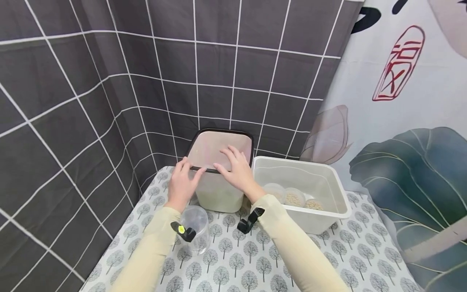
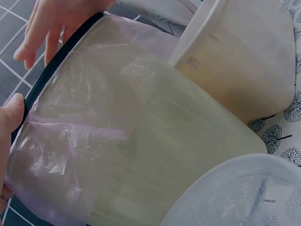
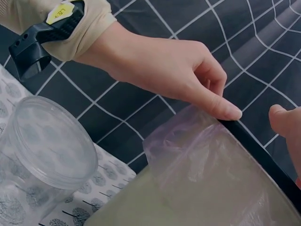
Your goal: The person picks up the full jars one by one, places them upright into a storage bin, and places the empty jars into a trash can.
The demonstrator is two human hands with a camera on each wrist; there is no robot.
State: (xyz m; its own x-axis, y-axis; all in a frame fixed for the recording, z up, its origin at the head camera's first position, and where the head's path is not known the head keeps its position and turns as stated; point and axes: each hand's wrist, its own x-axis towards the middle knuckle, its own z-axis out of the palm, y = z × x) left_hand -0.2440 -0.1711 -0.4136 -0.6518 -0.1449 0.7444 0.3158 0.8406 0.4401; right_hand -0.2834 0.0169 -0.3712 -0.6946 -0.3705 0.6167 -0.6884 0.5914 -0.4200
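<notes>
A pale green trash bin (image 1: 219, 194) with a black rim (image 3: 263, 157) stands on the table, lined with a thin translucent pink bag (image 1: 206, 148). Bag film (image 3: 188, 146) also hangs down outside the rim. My left hand (image 1: 180, 185) grips the rim at the near left corner, its thumb on top in the right wrist view. Above the bin's near edge is my right hand (image 1: 238, 172), fingers spread and holding nothing. A clear plastic jar (image 3: 54, 141) stands beside the bin, below my left wrist.
Right of the bin stands a white tub (image 1: 337, 194). In it are several round clear containers with beige pieces (image 1: 293, 198). A tree-patterned cloth (image 1: 237, 259) covers the table. Dark checked curtain (image 1: 215, 65) hangs close behind and to the left.
</notes>
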